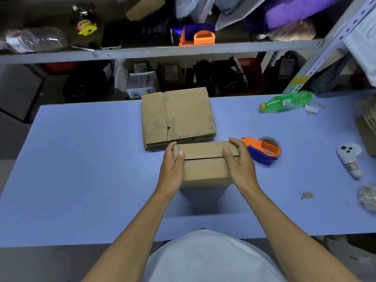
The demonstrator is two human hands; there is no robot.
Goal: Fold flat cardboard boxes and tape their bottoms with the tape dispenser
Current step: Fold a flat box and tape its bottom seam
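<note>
A small folded cardboard box [204, 167] stands on the blue table [81, 159] with its two flaps closed upward and a dark seam between them. My left hand [172, 169] grips the box's left end, thumb on top by the seam. My right hand [240, 165] grips the right end, thumb pressed on the flaps. Just behind the box lies a stack of flat cardboard boxes [177, 119]. An orange and blue tape dispenser [262, 152] with a tape roll lies right beside my right hand.
A green plastic bottle [286, 101] lies at the table's back right. A white controller [349, 159] and scraps sit at the right edge. Behind the table, a metal shelf [162, 50] carries a second orange dispenser [201, 36] and clutter.
</note>
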